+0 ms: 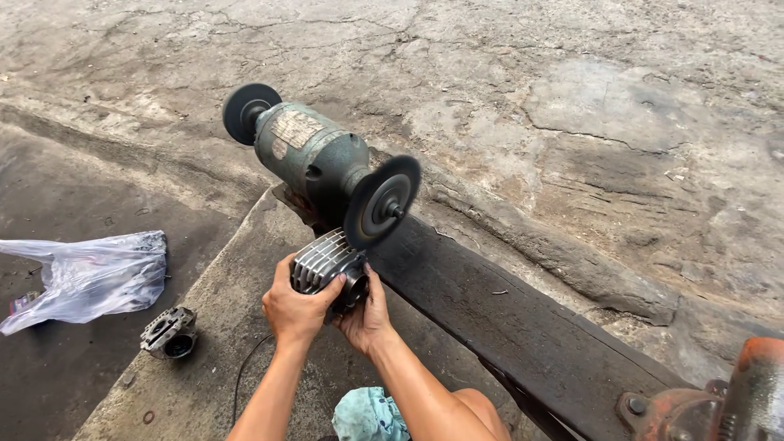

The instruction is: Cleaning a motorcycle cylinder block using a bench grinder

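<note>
Both hands' fingers (pixel 336 282) grip a grey ribbed metal housing (pixel 322 260) against the grinder wheel (pixel 380 201)

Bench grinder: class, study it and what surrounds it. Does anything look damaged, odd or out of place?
Yes. The bench grinder has bare wheels with no guards, and its green paint is worn. Both hands, left and right, hold a finned metal part close to the near wheel. A second metal part lies loose on the ground beside a crumpled plastic bag.
</note>
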